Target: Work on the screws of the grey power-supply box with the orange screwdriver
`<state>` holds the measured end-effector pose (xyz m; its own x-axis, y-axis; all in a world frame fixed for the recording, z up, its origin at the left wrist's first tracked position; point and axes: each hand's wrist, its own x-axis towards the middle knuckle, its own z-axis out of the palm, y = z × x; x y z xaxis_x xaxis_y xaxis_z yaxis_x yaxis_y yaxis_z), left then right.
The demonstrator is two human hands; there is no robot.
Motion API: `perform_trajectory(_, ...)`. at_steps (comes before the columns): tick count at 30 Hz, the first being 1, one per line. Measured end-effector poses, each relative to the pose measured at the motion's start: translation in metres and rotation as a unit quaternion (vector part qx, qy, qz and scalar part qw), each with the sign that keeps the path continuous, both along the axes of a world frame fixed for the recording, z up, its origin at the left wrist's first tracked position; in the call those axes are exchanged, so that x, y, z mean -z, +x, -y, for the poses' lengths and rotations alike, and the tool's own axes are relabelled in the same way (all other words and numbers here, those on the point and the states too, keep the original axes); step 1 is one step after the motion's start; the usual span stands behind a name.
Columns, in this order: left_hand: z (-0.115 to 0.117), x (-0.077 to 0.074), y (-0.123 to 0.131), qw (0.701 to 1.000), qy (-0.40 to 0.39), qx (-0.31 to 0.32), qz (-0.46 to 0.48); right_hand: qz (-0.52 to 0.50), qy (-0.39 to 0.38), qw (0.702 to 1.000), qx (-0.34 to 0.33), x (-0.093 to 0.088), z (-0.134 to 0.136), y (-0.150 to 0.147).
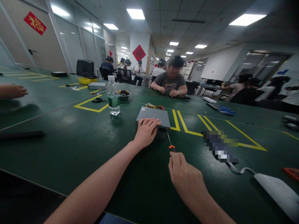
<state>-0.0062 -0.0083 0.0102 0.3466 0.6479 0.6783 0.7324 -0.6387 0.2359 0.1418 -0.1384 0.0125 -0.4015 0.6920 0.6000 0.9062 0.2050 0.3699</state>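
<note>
A grey metal computer power supply unit (153,113) sits on the green table in front of me, with a bundle of coloured wires (155,106) at its far side. My left hand (147,129) grips it from the near left, fingers laid over its top and front edge. In my right hand (183,169) is a screwdriver (172,147) with an orange and black handle. Its thin shaft points up to the unit's near right corner, and the tip appears to touch there. Whether it sits in a screw is too small to tell.
A water bottle (113,99) stands left of the unit, beside a metal bowl (124,95). A white power bank-like object (275,189) with a cable lies at right. Across the table sits a person (171,81); another person's hand (14,91) reaches in at left.
</note>
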Motion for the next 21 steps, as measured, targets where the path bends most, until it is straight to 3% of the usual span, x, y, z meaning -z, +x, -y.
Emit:
perform_trajectory(8,-0.002,0.002,0.001,1.0,0.009,-0.004,0.0,-0.155,-0.16,0.974,0.031,-0.008,-0.004,0.005)
perform_trajectory(12,-0.001,0.002,0.001,1.0,0.009,-0.008,-0.004,-0.078,-0.095,0.992,0.022,-0.006,-0.003,0.009)
perform_trajectory(16,-0.001,0.001,0.001,1.0,0.007,-0.008,-0.007,-0.014,-0.002,0.999,-0.032,-0.007,0.001,0.008)
perform_trajectory(21,-0.001,0.001,0.0,1.0,0.003,-0.006,-0.008,0.039,0.017,0.997,-0.06,-0.007,0.005,0.005)
